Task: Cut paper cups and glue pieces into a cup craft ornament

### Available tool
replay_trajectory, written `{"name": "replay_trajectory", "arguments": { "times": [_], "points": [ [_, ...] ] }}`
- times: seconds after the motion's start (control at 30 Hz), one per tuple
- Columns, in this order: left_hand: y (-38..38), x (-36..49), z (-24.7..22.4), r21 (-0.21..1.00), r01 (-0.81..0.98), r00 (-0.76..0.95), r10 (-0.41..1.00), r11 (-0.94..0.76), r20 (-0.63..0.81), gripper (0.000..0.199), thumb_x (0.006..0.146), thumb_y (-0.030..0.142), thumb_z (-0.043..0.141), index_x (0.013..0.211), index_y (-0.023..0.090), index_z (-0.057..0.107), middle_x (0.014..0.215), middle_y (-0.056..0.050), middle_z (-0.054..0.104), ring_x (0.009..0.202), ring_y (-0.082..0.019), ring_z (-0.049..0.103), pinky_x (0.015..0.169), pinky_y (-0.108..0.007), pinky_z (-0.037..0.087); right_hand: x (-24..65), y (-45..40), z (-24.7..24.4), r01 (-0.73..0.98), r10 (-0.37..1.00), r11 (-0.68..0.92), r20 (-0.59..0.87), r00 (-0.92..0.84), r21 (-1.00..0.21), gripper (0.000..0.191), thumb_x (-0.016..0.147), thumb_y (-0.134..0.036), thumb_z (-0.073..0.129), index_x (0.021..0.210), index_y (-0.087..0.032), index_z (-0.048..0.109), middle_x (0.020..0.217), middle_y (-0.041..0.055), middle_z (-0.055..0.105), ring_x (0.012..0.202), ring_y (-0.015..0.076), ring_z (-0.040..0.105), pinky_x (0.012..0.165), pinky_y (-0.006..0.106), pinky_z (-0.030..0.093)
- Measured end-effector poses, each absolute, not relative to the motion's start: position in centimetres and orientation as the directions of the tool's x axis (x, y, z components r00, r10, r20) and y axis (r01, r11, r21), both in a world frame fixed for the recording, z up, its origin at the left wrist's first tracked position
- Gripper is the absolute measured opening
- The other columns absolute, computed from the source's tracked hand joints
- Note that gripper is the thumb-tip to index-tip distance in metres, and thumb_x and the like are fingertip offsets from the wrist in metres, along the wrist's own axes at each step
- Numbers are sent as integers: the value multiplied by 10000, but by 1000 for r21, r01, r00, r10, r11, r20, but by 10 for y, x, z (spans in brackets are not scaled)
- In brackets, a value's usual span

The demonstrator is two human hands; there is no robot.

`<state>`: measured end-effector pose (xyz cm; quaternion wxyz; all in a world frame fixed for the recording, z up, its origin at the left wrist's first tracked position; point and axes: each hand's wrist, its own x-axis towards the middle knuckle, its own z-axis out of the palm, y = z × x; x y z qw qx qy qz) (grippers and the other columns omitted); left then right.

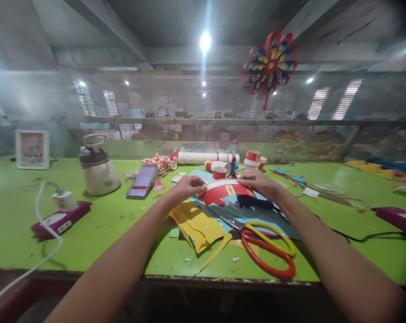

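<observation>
A curved piece of red and white printed paper [219, 194], which looks cut from a paper cup, is stretched between my two hands. My left hand [191, 186] pinches its left end, and my right hand [258, 183] grips the upper right edge. Below it lie scissors [237, 224] with one red and one yellow handle, blades partly under the paper. Yellow sheets [198, 224] rest to the left of the scissors, on top of light blue sheets [281, 226]. A dark purple tool [253, 202] with a black cord is partly hidden behind the held paper.
Paper cups [251, 162] and a long white tube [203, 157] stand at the back of the green table [122, 242]. Left are a phone [142, 181], a large bottle [100, 172] and a purple power strip [61, 220] with a white cable. Another purple strip [396, 220] lies right.
</observation>
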<state>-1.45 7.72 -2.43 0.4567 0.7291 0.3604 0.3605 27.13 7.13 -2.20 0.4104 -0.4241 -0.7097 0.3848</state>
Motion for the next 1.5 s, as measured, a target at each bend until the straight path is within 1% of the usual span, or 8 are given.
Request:
{"name": "replay_trajectory", "arguments": {
  "times": [0.17, 0.27, 0.43, 0.63, 0.8, 1.0, 1.23, 1.5],
  "points": [
    [81, -8, -31, 916, 231, 475, 859, -329, 188, 150, 857, 265, 565, 879, 120, 598, 745, 6, 615, 621, -110, 593, 603, -286, 518, 265, 67, -20, 275, 925, 342, 269, -268, -899, 216, 729, -334, 709, 741, -121, 672, 606, -23, 604, 558, 107, 543, 538, 242, 409],
    [88, -8, -36, 903, 256, 452, 868, -346, 204, 201, 872, 282, 541, 991, 126, 586, 890, -35, 631, 735, -141, 617, 654, -319, 530, 266, 71, -20, 288, 933, 349, 300, -200, -892, 178, 841, -300, 613, 844, -123, 629, 751, -6, 630, 646, 113, 597, 604, 269, 492],
    [98, -13, -43, 845, 381, 350, 905, -374, 243, 257, 874, 298, 535, 1074, 138, 562, 994, -60, 615, 802, -164, 614, 690, -348, 528, 289, 83, -15, 363, 896, 372, 432, 101, -855, 252, 900, -303, 533, 1093, -144, 564, 1046, 57, 615, 851, 167, 623, 725, 354, 530],
    [100, -16, -42, 753, 522, 290, 913, -402, 287, 259, 870, 302, 539, 1074, 145, 569, 1046, -70, 607, 869, -184, 606, 740, -378, 518, 311, 94, -14, 646, 735, 225, 562, 378, -730, 291, 891, -310, 543, 1133, -151, 554, 1131, 64, 587, 946, 209, 602, 787, 399, 512],
    [103, -20, -39, 708, 574, 257, 911, -413, 323, 269, 873, 308, 533, 1087, 148, 565, 1071, -75, 601, 895, -191, 603, 760, -390, 514, 313, 96, -23, 851, 748, 36, 579, 325, -524, 263, 893, -295, 541, 1122, -167, 565, 1151, 70, 583, 966, 200, 595, 815, 405, 501],
    [101, -22, -37, 664, 608, 258, 899, -436, 354, 266, 873, 310, 532, 1081, 147, 567, 1063, -74, 604, 887, -189, 605, 754, -386, 515, 300, 87, -22, 935, 748, -139, 584, 315, -326, 287, 888, -292, 549, 1145, -165, 550, 1185, 78, 564, 1014, 218, 576, 846, 437, 483],
    [97, -19, -41, 607, 638, 296, 878, -474, 375, 251, 876, 312, 528, 1059, 147, 577, 1042, -69, 612, 868, -182, 607, 745, -377, 516, 255, 108, -1, 983, 836, 24, 543, 79, -181, 260, 896, -294, 536, 1124, -173, 565, 1165, 73, 578, 977, 200, 591, 821, 405, 499],
    [100, -18, -49, 489, 691, 337, 836, -532, 433, 227, 878, 311, 523, 1024, 152, 591, 1035, -67, 616, 885, -182, 602, 777, -389, 502, 198, 190, 33, 972, 930, 169, 352, -102, -163, 259, 899, -297, 532, 1128, -181, 563, 1164, 70, 577, 965, 198, 595, 810, 390, 506]
  ]
}}
